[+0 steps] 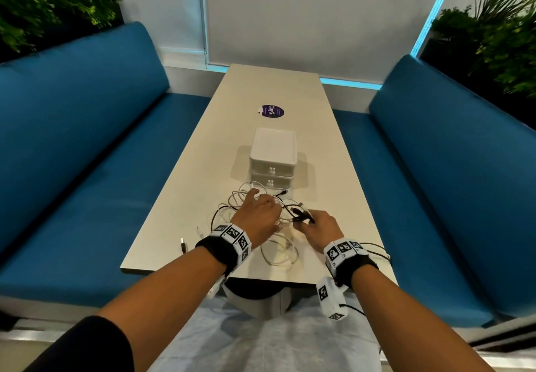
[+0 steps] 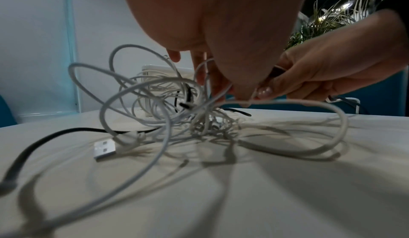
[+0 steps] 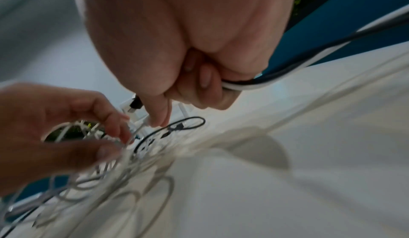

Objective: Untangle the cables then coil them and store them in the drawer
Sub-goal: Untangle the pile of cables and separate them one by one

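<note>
Near the front edge of the surface, midway between its two long sides, both hands work in a tangle of cables. The left hand reaches into the heap from the left, its fingers curled down among the white strands and pinching some of them, lifting loops clear of the surface. The right hand sits just beside it to the right, fingers folded round a black cable and a white one running together out under the palm toward the right long edge, while its fingertips also pinch strands at the heap, where a dark plug shows. The tangle is mostly thin white cable with a few black lengths through it; loose white loops spill toward the front edge, and a black cable trails off to the left, with a white USB plug lying flat nearby. Just beyond the heap stands a small white drawer unit of two stacked drawers, both closed, their knobs facing the hands. Farther along the surface lies a round purple sticker. Blue upholstered benches flank both long sides.
</note>
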